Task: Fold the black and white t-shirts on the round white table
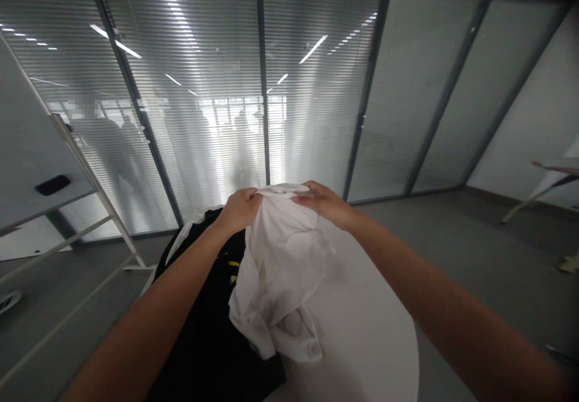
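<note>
Hands up at chest height, both pinching the top edge of a white garment: left hand [242, 207] bunched on one corner, right hand [323, 201] gripping the other with fingers curled over the hem. The white garment [278, 269] is soft, thin cloth, hanging limp in loose folds, its crumpled lower end resting on the desk [371, 335], smooth, white and round-edged. Beside it lies a black garment [203, 335], matte, with small yellow marks. Behind, ribbed blinds [316, 88] over glass panels.
</note>
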The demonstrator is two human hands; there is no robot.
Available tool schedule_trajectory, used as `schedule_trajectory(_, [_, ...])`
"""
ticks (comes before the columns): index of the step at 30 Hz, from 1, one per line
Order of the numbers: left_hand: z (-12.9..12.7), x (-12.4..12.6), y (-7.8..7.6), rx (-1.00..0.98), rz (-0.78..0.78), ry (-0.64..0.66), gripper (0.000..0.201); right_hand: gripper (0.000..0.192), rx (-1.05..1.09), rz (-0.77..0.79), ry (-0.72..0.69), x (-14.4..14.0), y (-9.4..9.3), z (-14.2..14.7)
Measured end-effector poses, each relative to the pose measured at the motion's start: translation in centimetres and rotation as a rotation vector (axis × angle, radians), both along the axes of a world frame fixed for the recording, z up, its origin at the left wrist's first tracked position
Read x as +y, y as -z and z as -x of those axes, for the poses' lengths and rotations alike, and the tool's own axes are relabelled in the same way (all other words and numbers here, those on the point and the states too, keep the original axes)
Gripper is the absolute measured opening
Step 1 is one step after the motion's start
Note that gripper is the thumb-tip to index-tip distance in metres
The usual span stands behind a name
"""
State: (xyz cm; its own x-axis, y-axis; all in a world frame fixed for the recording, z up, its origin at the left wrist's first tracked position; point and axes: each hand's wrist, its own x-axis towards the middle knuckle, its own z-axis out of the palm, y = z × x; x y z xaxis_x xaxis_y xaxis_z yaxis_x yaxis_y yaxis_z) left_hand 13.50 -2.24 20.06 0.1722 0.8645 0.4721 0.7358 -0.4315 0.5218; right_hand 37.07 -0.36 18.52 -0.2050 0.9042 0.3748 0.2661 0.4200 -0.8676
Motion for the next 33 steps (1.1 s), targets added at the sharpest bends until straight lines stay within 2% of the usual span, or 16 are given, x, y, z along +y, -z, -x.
schedule_trajectory(3, [0.9, -0.3, -0.3, -0.153, 0.117, 0.021, 0.031, 0.036, -0.056, 0.001, 0.131, 0.7, 0.8, -1.3])
schedule_trajectory(5, [1.3, -0.5, -0.2, -0.195, 0.251, 0.105, 0.028, 0.030, -0.042, -0.051, 0.181, 0.9, 0.8, -1.6])
schedule_trajectory(8, [1.2, -0.9, 0.4, -0.205, 0.430, 0.227, 0.023, 0.018, -0.066, -0.178, 0.192, 0.4, 0.0, -0.7])
schedule_trajectory(10, [0.8, -1.2, 0.9, -0.245, 0.483, 0.253, 0.024, 0.016, -0.153, -0.261, 0.216, -0.1, -0.9, 0.5])
schedule_trajectory(14, [-0.2, -1.8, 1.2, -0.457, 0.460, 0.214, 0.023, 0.027, -0.331, -0.304, 0.276, -0.3, -2.0, 2.5])
schedule_trajectory(18, [0.1, -1.7, -0.4, -0.805, 0.316, 0.133, 0.020, 0.035, -0.417, -0.207, 0.178, -0.1, -1.3, 1.9])
schedule_trajectory(21, [1.1, -1.4, -2.6, -1.017, 0.211, 0.102, 0.019, 0.063, -0.498, -0.136, 0.097, -0.2, 0.4, 0.2])
schedule_trajectory(23, [1.4, -1.1, -3.9, -1.098, 0.175, 0.143, 0.019, 0.068, -0.585, -0.133, 0.098, -0.2, 2.0, -0.8])
schedule_trajectory(26, [1.6, -0.7, -5.3, -1.157, 0.155, 0.232, 0.019, 0.046, -0.677, -0.147, 0.130, 0.3, 5.1, -1.9])
schedule_trajectory(29, [2.4, -0.2, -6.3, -1.261, 0.072, 0.221, 0.017, 0.019, -0.611, -0.108, 0.103, 0.9, 8.8, -2.3])
schedule_trajectory(31, [3.5, 0.2, -6.8, -1.321, 0.016, 0.189, 0.014, 0.017, -0.462, -0.025, 0.126, 0.7, 11.2, -2.3])
schedule_trajectory(33, [4.7, 0.3, -7.3, -1.318, 0.017, 0.171, 0.009, 0.021, -0.296, 0.131, 0.125, -0.3, 13.2, -1.9])
